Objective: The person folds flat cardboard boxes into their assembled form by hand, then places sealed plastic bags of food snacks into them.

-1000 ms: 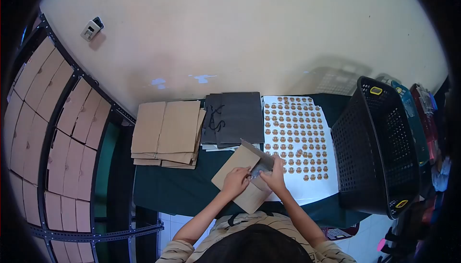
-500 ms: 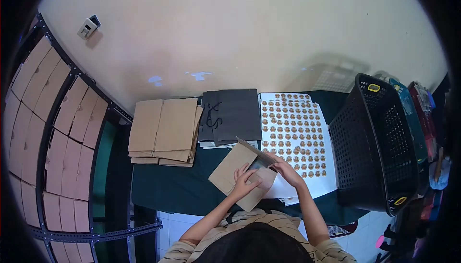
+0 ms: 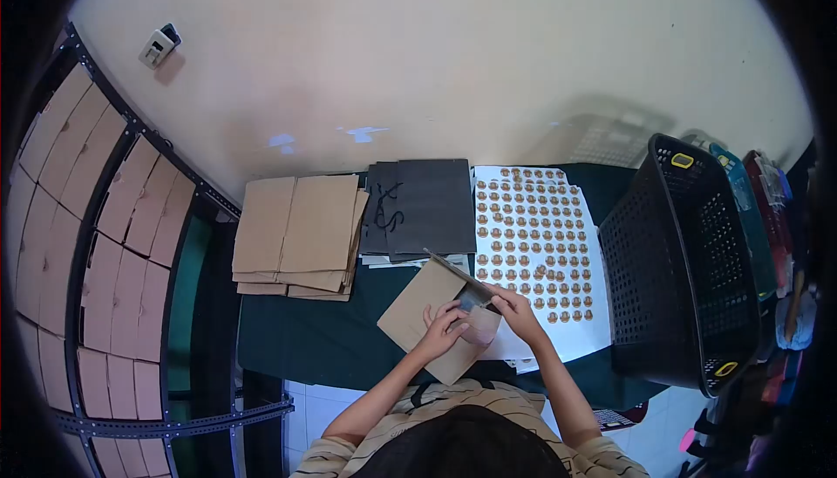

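Note:
A brown cardboard box (image 3: 417, 305), partly folded with a panel raised at its far side, lies tilted at the front of the table. My left hand (image 3: 440, 334) is on its near side, fingers curled over the inner edge by a flap. At the right side, my right hand (image 3: 520, 317) grips the raised panel between thumb and fingers. A pale, shiny area shows inside the opening between both hands; I cannot make out what it is. Just beyond the right hand are white sheets (image 3: 571, 338) bearing rows of round brown stickers (image 3: 534, 235).
Flat cardboard pieces (image 3: 318, 225) are stacked on the left of the green-covered table (image 3: 288, 338). Black paper bags (image 3: 432, 208) with cord handles lie behind the box. A tall black basket (image 3: 619, 277) stands at right; a shelf rack (image 3: 179, 430) filled with boxes is at left.
My left hand has moved slightly up and inward along the box's opening, its fingers more bent. The right hand has shifted a little, still gripping the panel.

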A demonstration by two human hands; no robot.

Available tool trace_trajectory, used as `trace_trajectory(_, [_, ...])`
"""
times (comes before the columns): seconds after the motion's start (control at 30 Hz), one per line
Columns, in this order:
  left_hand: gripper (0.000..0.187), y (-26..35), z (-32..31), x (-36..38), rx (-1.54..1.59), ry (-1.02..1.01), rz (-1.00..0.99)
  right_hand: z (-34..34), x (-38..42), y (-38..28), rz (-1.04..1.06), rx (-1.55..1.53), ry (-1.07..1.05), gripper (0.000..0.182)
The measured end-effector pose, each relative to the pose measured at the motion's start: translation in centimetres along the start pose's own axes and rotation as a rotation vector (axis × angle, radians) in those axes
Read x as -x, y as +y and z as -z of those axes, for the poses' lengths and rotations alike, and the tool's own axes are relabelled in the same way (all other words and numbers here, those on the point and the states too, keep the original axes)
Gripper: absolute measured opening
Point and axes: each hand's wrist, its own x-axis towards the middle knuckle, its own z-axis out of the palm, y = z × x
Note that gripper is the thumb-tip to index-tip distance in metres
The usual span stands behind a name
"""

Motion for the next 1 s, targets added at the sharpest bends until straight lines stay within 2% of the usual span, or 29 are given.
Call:
trace_trajectory(0.07, [0.025,0.1,-0.3,-0.1,-0.021,0.026,-0.037,-0.3,0.1,1.6,-0.028,-0.077,0.098,0.032])
trace_trajectory(0.2, [0.031,-0.1,-2.0,-0.5,-0.034,0.133,0.035,-0.3,-0.1,1.8,-0.098,-0.095,0.115,0.032])
trace_trajectory(0.3, [0.032,-0.6,-2.6,-0.5,-0.018,0.162,0.054,-0.3,0.0,1.7,-0.094,-0.028,0.180,0.031])
trace_trajectory(0.37, [0.030,-0.9,-2.7,-0.6,-0.012,0.167,0.053,-1.0,0.2,1.3,0.000,0.030,0.208,0.032])
trace_trajectory(0.43, [0.028,-0.6,-2.6,-0.4,-0.075,0.207,-0.075,-1.4,0.3,1.2,-0.017,0.056,0.201,0.030])
trace_trajectory(0.5, [0.028,-0.2,-2.6,-0.3,-0.100,0.208,-0.112,-2.0,0.5,1.2,0.011,0.057,0.219,0.030])
trace_trajectory(0.57, [0.027,0.2,-2.8,-0.3,-0.124,0.212,-0.149,-2.1,0.7,0.9,-0.018,0.056,0.212,0.030])
trace_trajectory(0.67, [0.024,2.0,-2.8,0.0,-0.176,0.257,-0.179,-2.1,1.2,1.0,0.101,0.151,0.153,0.034])
trace_trajectory(0.87, [0.032,6.9,-1.8,1.4,-0.368,0.211,-0.088,-1.2,1.0,-0.4,-0.028,0.068,0.102,0.033])
trace_trajectory(0.93, [0.034,7.6,-1.7,1.7,-0.417,0.175,-0.080,-1.1,1.0,-1.9,-0.064,0.221,0.032,0.034])
trace_trajectory(1.0, [0.039,7.9,-1.9,1.9,-0.584,0.152,-0.090,-1.2,0.5,-1.4,-0.060,0.222,-0.016,0.033])
